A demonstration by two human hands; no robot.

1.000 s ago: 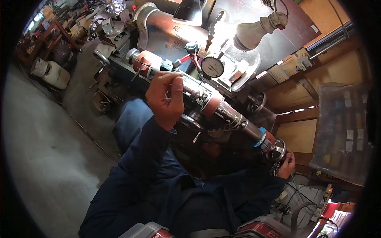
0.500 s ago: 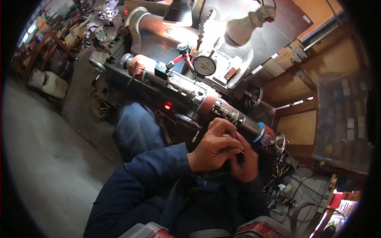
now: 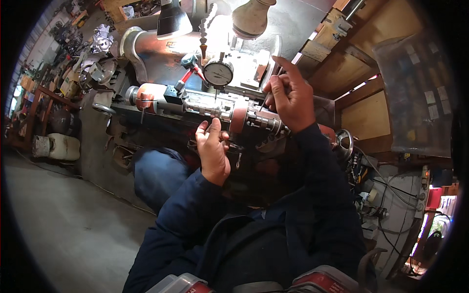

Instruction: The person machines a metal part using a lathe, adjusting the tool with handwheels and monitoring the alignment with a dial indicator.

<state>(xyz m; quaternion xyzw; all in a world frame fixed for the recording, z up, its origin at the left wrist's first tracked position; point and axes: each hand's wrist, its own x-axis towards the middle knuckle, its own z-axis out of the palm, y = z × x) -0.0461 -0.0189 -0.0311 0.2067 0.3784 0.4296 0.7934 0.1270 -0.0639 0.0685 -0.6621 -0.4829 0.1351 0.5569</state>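
Observation:
A crankshaft-like metal shaft (image 3: 207,109) lies along a machine bed, between an orange-red clamp ring (image 3: 146,96) and another reddish ring (image 3: 239,117). Just below the shaft is my left hand (image 3: 213,155), fingers apart and pointing up; its thumb tip reaches the shaft's lower edge, though contact cannot be made out. My right hand (image 3: 295,100) is raised beyond the reddish ring, its fingers bent around what looks like a thin dark rod, with the index finger stretched out. A round dial indicator (image 3: 218,73) stands over the shaft, beside a red-armed holder (image 3: 186,77).
Two lamps, a black one (image 3: 172,23) and a pale one (image 3: 250,20), hang over the machine. A handwheel (image 3: 344,141) sits at its right end. Metal parts (image 3: 101,39) crowd the far left, and a whitish jug (image 3: 61,147) stands on the floor.
My hands were together in front of my body, pinching something small and thin. They have separated: the left moved to the shaft, the right up and right. The view has shifted.

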